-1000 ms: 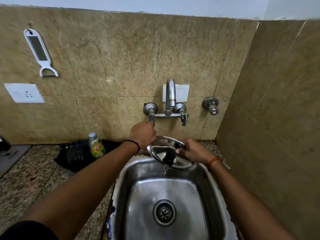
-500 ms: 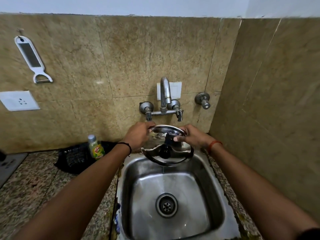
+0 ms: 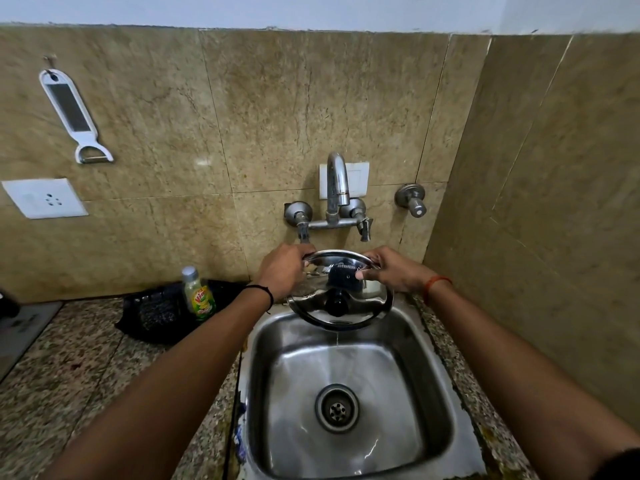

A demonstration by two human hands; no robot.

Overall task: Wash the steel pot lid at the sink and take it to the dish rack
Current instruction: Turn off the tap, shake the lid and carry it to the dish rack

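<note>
A white peeler (image 3: 71, 112) hangs on the tiled wall at far left, above a socket (image 3: 43, 198). On the counter a green soap bottle (image 3: 199, 294) stands against a black bag (image 3: 156, 315). My left hand (image 3: 282, 271) grips the lid's (image 3: 367, 303) upper-left rim, my right hand (image 3: 394, 270) its upper-right rim. I hold the lid tilted toward me, black knob (image 3: 336, 303) facing me, over the back of the sink (image 3: 263, 393), below the tap (image 3: 336, 181). Water drips from its lower edge.

Around one sink (image 3: 429, 344): one steel lid (image 3: 374, 299), two hands, one tap (image 3: 336, 188), one soap bottle (image 3: 199, 292), one hanging peeler (image 3: 74, 116).
</note>
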